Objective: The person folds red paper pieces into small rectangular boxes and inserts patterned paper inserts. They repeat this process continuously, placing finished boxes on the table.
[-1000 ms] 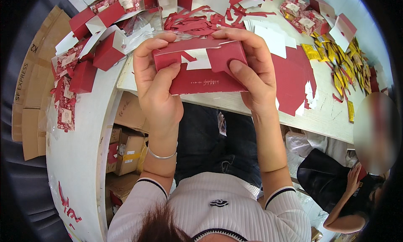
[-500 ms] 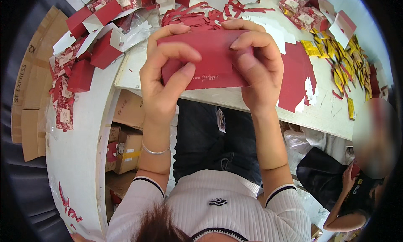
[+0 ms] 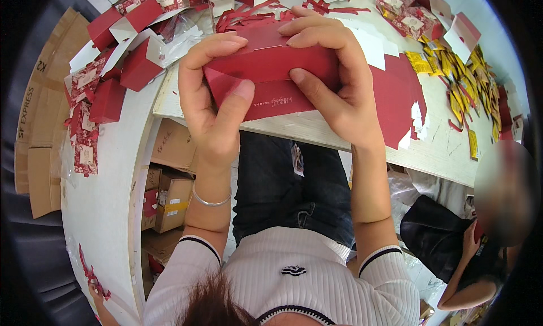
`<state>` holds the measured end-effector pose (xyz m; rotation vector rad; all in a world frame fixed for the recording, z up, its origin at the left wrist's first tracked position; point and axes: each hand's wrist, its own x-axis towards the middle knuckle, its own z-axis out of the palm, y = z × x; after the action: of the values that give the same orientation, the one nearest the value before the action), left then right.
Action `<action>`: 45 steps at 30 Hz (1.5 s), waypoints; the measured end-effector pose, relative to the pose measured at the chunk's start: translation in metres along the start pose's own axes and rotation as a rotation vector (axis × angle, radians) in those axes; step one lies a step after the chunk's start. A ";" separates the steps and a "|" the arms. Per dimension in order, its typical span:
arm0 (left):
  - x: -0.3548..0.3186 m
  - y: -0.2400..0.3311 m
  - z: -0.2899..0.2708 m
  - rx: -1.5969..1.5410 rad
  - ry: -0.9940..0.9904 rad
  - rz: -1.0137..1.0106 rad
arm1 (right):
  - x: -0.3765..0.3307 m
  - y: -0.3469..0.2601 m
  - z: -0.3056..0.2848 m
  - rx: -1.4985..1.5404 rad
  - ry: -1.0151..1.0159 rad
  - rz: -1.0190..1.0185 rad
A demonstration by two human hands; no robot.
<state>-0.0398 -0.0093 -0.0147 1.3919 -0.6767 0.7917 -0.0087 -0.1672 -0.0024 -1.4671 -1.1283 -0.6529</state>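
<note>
Left hand (image 3: 212, 102) and right hand (image 3: 334, 83) both grip a red box (image 3: 271, 77), above a table (image 3: 350, 136) littered with red cutouts (image 3: 399, 97).

Red boxes (image 3: 121, 71) crowd the upper left; yellow packets (image 3: 458, 85) fill the upper right; bare table (image 3: 441, 153) lies right of centre.

White ribbed top, short sleeves edged with a dark stripe, dark jeans below. Silver bangle (image 3: 210, 200) circles the left wrist; both hands bare.
</note>
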 end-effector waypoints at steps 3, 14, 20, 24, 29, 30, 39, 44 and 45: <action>-0.002 0.000 0.002 0.046 0.031 -0.049 | -0.001 0.005 0.004 -0.037 0.022 0.038; -0.008 0.007 0.004 0.292 -0.128 0.458 | -0.011 -0.005 0.001 0.651 0.374 0.838; -0.040 0.001 0.002 0.418 -0.375 0.664 | -0.019 0.009 -0.003 0.752 0.597 1.047; -0.050 -0.007 -0.004 0.560 -0.529 0.822 | -0.024 0.020 -0.009 0.995 0.584 1.105; -0.039 -0.018 -0.032 0.346 -0.640 0.225 | -0.018 0.027 -0.007 0.401 0.575 0.725; -0.038 -0.014 -0.038 0.193 -0.568 -0.076 | -0.019 0.026 -0.001 0.364 0.606 0.602; -0.028 -0.011 -0.055 -0.685 0.075 -1.116 | -0.033 0.013 0.032 -0.519 -0.357 -0.148; -0.062 -0.015 -0.044 -0.497 0.109 -1.177 | -0.039 -0.001 0.012 -0.642 -0.639 0.221; -0.065 -0.014 -0.039 -0.496 0.112 -1.160 | -0.037 -0.005 0.008 -0.635 -0.696 0.260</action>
<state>-0.0675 0.0234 -0.0781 1.0188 0.0943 -0.2223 -0.0289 -0.1703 -0.0343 -2.4650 -1.2619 -0.3193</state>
